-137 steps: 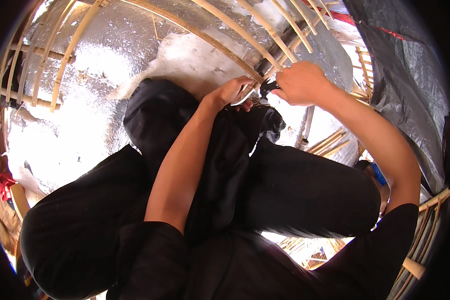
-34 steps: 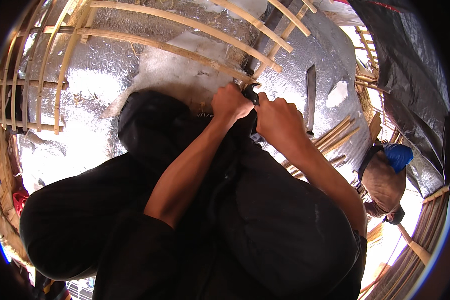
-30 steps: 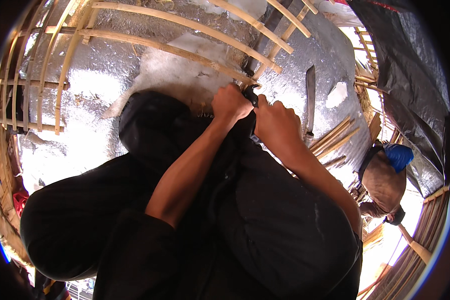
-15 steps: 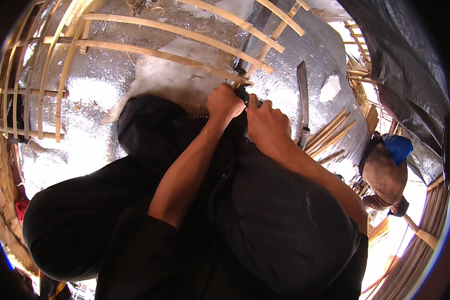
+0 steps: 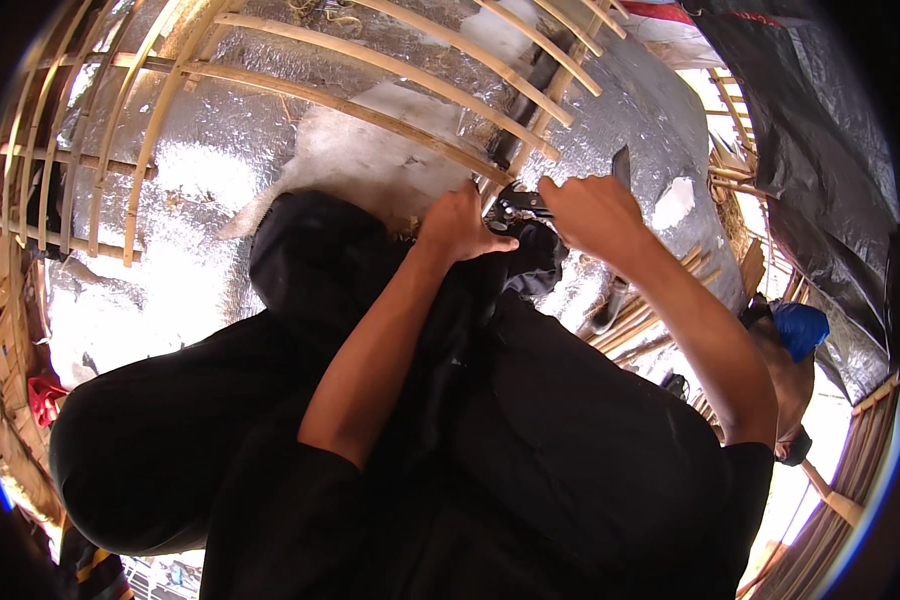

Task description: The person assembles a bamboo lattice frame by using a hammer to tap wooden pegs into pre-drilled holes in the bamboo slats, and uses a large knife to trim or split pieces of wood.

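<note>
My right hand (image 5: 595, 215) is closed on the handle end of dark pliers (image 5: 518, 206), whose metal head points left toward the corner of a bamboo lattice (image 5: 390, 125). My left hand (image 5: 456, 226) is just below that corner, beside the pliers' head. Its thumb stretches out to the right while the other fingers curl. What those fingers hold, if anything, is hidden behind the hand. The lattice's light strips cross a longer bamboo piece (image 5: 545, 115) near the corner. Both hands are above my dark-clothed knees.
A long blade (image 5: 621, 167) lies on the silvery sheet (image 5: 205, 170) beyond my right hand, partly hidden by it. Split bamboo sticks (image 5: 638, 325) lie under my right forearm. Another bamboo frame (image 5: 90, 150) stands at the left. A person (image 5: 792, 370) bends at the far right.
My right hand has moved right and slightly up with the pliers, away from my left hand. My left thumb now sticks out. The view has shifted slightly.
</note>
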### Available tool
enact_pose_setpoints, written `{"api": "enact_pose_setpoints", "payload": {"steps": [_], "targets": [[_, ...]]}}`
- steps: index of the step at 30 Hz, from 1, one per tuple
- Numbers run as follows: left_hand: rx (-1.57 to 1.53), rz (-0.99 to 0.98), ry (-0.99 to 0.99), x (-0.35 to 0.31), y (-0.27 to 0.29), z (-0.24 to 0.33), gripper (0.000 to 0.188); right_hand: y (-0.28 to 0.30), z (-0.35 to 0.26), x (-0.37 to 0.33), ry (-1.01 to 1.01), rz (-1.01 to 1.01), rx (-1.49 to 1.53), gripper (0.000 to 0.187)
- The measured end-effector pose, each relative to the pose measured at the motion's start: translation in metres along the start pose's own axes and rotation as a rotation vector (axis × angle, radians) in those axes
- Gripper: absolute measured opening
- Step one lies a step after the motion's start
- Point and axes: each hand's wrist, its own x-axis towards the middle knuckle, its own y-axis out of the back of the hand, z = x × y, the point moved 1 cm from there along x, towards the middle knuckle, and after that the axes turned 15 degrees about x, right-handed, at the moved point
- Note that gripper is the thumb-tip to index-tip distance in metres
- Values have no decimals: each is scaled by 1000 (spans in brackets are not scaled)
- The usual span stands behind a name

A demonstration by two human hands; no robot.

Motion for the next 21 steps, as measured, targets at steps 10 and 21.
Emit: {"api": "enact_pose_setpoints", "payload": {"steps": [10,21], "targets": [[113,3,230,10,-16,3,49,-11,22,16,209,225,-156,15],[-295,-22,153,8,0,0,63,-77,80,24,-242,431,1250,34]]}}
